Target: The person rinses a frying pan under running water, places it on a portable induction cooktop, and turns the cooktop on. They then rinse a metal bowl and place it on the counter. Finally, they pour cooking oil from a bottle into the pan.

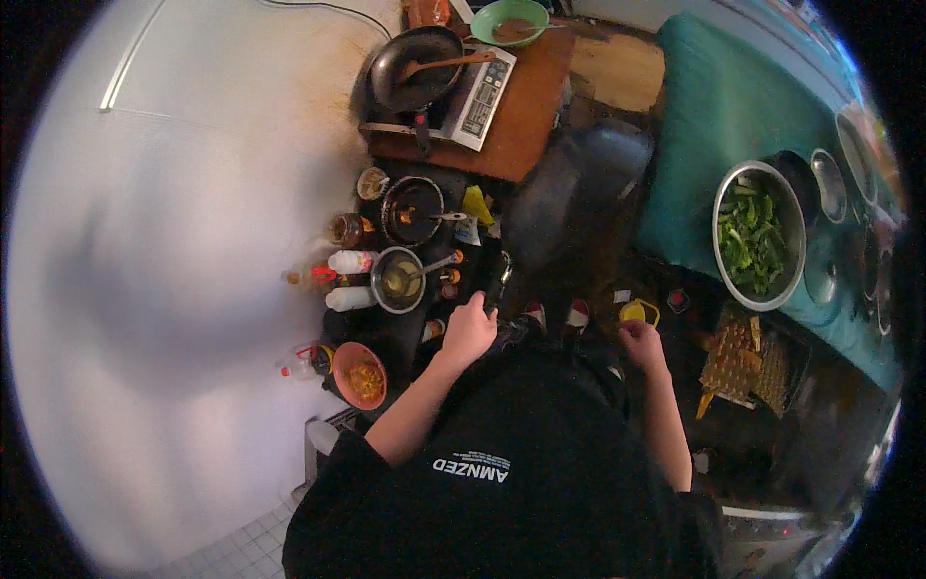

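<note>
My left hand is closed round the black handle of a tool with a shiny metal end; its exact kind is unclear. It is beside the dark shelf with bottles and bowls. Further right, my right hand hangs with its fingers curled in, and whatever they may hold is hidden. Just beyond its fingertips shows a round yellow thing; whether the hand touches it I cannot tell. Nearest my left hand is a metal bowl of liquid with a ladle resting in it.
A wok with a wooden spatula sits on an induction cooker. A steel basin of green leaves stands on a green-covered table. A pink bowl of food, bottles and a dark pot line the left side.
</note>
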Tool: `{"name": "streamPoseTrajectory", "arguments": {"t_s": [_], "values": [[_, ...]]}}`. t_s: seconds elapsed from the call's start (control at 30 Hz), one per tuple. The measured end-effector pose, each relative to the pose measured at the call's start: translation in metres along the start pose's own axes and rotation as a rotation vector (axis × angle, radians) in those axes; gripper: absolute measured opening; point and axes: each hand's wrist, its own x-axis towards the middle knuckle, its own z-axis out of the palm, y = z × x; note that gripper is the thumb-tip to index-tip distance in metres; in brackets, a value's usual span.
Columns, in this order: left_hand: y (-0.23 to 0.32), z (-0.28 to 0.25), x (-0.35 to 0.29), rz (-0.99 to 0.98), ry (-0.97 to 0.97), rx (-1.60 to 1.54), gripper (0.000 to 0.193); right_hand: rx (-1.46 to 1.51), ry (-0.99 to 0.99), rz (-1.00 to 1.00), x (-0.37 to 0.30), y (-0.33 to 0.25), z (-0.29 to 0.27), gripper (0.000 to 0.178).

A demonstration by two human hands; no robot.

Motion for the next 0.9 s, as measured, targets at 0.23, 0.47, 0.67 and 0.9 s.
{"name": "streamPoseTrajectory", "arguments": {"t_s": [0.23,0.47,0.67,0.9], "values": [[-0.003,0.000,0.018,-0.023,-0.145,-0.266,0.032,-0.050,-0.015,0.040,0.021,0.001,0.000,0.025],[-0.037,-0.049,0.043,0.028,-0.350,-0.480,0.036,0.001,-0.040,0.033,0.069,-0.017,0.013,0.027],[-0.095,-0.119,0.021,-0.406,-0.573,-0.846,0.030,0.185,-0.087,-0.060,0.161,-0.104,0.009,0.026],[-0.147,-0.141,-0.029,-0.619,-0.447,-1.197,0.031,0.185,-0.327,-0.344,0.301,-0.287,0.079,0.036]]}}
